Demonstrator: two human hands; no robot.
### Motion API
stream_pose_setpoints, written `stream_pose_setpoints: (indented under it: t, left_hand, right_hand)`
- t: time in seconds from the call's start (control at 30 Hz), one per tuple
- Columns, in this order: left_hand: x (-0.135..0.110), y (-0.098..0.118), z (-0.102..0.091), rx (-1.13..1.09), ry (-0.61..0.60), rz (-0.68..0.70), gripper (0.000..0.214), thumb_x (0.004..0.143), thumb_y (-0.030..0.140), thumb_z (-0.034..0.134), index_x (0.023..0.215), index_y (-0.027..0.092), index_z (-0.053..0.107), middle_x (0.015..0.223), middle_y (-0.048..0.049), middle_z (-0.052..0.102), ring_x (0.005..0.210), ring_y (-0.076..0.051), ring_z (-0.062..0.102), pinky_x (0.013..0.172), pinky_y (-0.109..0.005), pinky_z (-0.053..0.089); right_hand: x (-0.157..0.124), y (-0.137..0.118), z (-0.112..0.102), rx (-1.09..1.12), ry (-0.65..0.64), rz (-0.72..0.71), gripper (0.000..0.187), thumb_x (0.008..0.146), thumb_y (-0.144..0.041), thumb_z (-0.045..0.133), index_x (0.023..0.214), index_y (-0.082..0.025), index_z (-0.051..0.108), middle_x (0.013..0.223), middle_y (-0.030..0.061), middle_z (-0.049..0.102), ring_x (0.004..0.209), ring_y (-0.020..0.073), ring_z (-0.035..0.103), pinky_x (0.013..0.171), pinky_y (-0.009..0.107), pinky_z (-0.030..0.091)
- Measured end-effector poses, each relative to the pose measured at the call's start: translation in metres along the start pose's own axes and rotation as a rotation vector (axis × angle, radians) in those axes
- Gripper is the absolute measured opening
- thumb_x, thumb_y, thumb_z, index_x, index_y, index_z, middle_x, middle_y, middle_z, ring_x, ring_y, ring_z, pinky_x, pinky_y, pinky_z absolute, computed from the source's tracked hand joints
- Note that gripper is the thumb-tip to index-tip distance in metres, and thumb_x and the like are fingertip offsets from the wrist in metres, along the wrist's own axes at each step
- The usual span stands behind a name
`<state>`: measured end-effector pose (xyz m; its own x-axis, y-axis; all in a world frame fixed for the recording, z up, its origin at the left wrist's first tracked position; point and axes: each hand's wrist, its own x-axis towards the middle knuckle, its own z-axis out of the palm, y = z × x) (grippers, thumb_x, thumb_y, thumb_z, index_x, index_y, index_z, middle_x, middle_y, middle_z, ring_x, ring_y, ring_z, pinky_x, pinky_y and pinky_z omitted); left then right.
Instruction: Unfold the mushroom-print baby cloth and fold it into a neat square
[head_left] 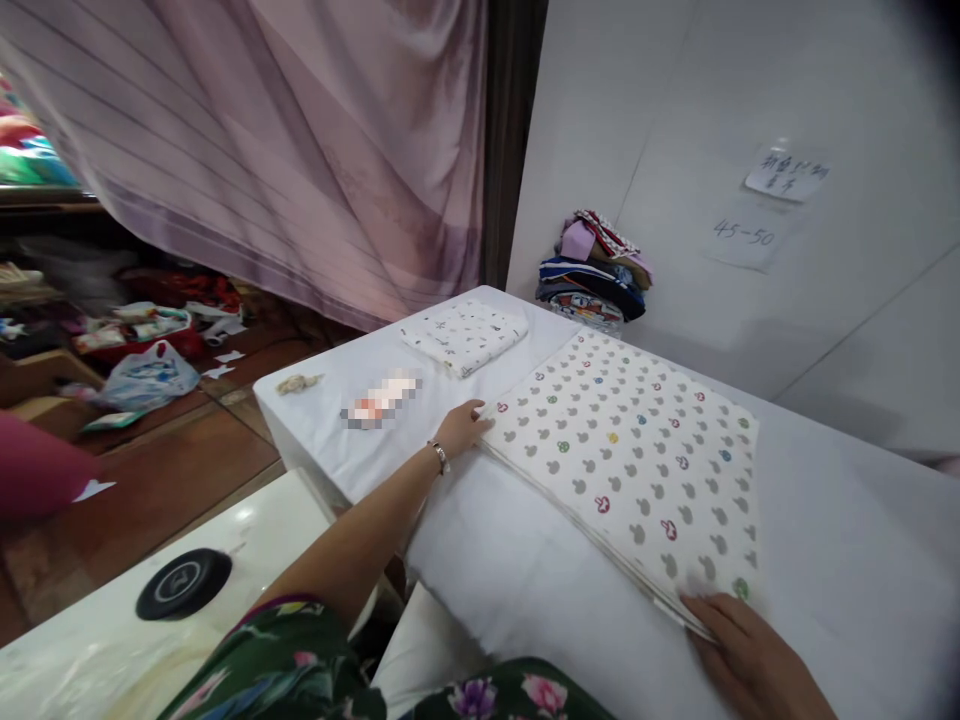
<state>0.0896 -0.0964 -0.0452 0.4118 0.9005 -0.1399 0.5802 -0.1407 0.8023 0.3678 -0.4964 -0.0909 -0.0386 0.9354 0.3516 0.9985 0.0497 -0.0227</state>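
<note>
A folded cream cloth printed with grey and coloured mouse heads (630,450) lies flat on the white table (510,580). My left hand (461,428) rests at the cloth's far left corner, fingers tucked against its edge. My right hand (739,640) lies at the near corner, fingertips pressed on the layered edge. Whether either hand pinches the cloth or only presses it is unclear.
A smaller folded white printed cloth (465,335) lies at the table's far end, with a small beige scrap (300,383) and a blurred patch nearby. Stacked colourful fabrics (596,270) sit by the wall. A black round disc (184,583) lies on a low white surface at left.
</note>
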Motion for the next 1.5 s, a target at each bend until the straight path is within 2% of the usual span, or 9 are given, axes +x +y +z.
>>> stream_pose_setpoints:
  t: [0.33, 0.63, 0.77, 0.87, 0.93, 1.03, 1.2, 1.37, 1.5]
  left_hand:
    - [-0.016, -0.004, -0.001, 0.075, 0.125, 0.008, 0.023, 0.074, 0.039, 0.063, 0.082, 0.018, 0.056, 0.075, -0.0005, 0.062, 0.064, -0.012, 0.056, 0.057, -0.022, 0.041]
    - [-0.020, 0.002, 0.001, 0.363, 0.148, 0.099, 0.005, 0.071, 0.019, 0.058, 0.068, 0.016, 0.055, 0.085, -0.0047, 0.058, 0.075, -0.015, 0.054, 0.065, -0.024, 0.039]
    - [-0.017, 0.002, 0.001, 0.403, 0.141, 0.119, 0.003, 0.072, 0.013, 0.055, 0.070, 0.016, 0.055, 0.084, -0.0050, 0.058, 0.076, -0.016, 0.054, 0.067, -0.025, 0.040]
    - [-0.019, 0.001, 0.002, 0.416, 0.156, 0.124, 0.012, 0.075, 0.016, 0.055, 0.087, 0.016, 0.058, 0.097, -0.0068, 0.058, 0.084, -0.018, 0.055, 0.070, -0.028, 0.042]
    - [-0.023, -0.001, 0.004, 0.432, 0.211, 0.214, 0.024, 0.077, 0.021, 0.056, 0.101, 0.018, 0.056, 0.111, -0.0085, 0.055, 0.095, -0.021, 0.053, 0.078, -0.031, 0.042]
    - [-0.032, -0.002, 0.013, 0.466, 0.257, 0.534, 0.027, 0.081, 0.025, 0.057, 0.107, 0.020, 0.057, 0.117, -0.0082, 0.054, 0.106, -0.024, 0.049, 0.089, -0.036, 0.040]
    - [-0.048, 0.009, 0.035, 0.487, -0.051, 0.931, 0.018, 0.085, 0.024, 0.053, 0.099, 0.022, 0.064, 0.105, -0.0059, 0.062, 0.099, -0.020, 0.052, 0.087, -0.035, 0.040]
    - [-0.046, 0.020, 0.043, 0.510, -0.211, 0.927, 0.015, 0.085, 0.023, 0.053, 0.093, 0.021, 0.066, 0.100, -0.0051, 0.064, 0.094, -0.019, 0.054, 0.084, -0.033, 0.041]
    - [-0.039, 0.019, 0.038, 0.477, -0.275, 0.917, 0.019, 0.087, 0.023, 0.048, 0.092, 0.021, 0.067, 0.101, -0.0058, 0.063, 0.094, -0.018, 0.054, 0.086, -0.031, 0.041]
  right_hand:
    - [0.008, -0.007, 0.008, 0.043, 0.010, 0.103, 0.031, 0.083, -0.041, 0.051, 0.107, -0.028, 0.065, 0.098, 0.0054, 0.065, 0.085, 0.0193, 0.064, 0.068, 0.028, 0.055]
    - [0.004, -0.014, 0.012, 0.043, 0.085, 0.151, 0.030, 0.083, -0.040, 0.051, 0.105, -0.025, 0.065, 0.097, 0.0075, 0.064, 0.082, 0.0203, 0.063, 0.065, 0.029, 0.054]
    - [-0.006, -0.011, 0.018, 0.033, 0.156, 0.124, 0.031, 0.082, -0.037, 0.053, 0.109, -0.024, 0.063, 0.102, 0.0085, 0.062, 0.091, 0.0219, 0.061, 0.074, 0.032, 0.053]
    - [-0.007, -0.011, 0.018, 0.062, 0.163, 0.127, 0.030, 0.082, -0.035, 0.054, 0.109, -0.024, 0.062, 0.100, 0.0088, 0.062, 0.091, 0.0219, 0.060, 0.074, 0.033, 0.053]
    - [-0.003, -0.015, 0.011, 0.095, 0.129, 0.150, 0.030, 0.082, -0.035, 0.055, 0.108, -0.024, 0.063, 0.100, 0.0086, 0.062, 0.091, 0.0218, 0.060, 0.074, 0.034, 0.053]
    - [0.013, -0.026, -0.004, 0.149, 0.035, 0.202, 0.030, 0.083, -0.038, 0.054, 0.108, -0.024, 0.062, 0.104, 0.0085, 0.061, 0.094, 0.0221, 0.059, 0.077, 0.036, 0.052]
    - [0.060, -0.045, -0.018, 0.246, -0.001, 0.186, 0.027, 0.088, -0.036, 0.046, 0.104, -0.021, 0.063, 0.105, 0.0095, 0.061, 0.096, 0.0215, 0.058, 0.082, 0.036, 0.050]
    - [0.110, -0.060, -0.007, 0.251, -0.079, 0.190, 0.025, 0.090, -0.029, 0.042, 0.098, -0.020, 0.063, 0.098, 0.0079, 0.061, 0.091, 0.0199, 0.056, 0.080, 0.034, 0.048]
    - [0.129, -0.068, 0.005, 0.236, -0.171, 0.204, 0.022, 0.089, -0.025, 0.043, 0.090, -0.020, 0.064, 0.088, 0.0058, 0.060, 0.084, 0.0186, 0.055, 0.074, 0.031, 0.046]
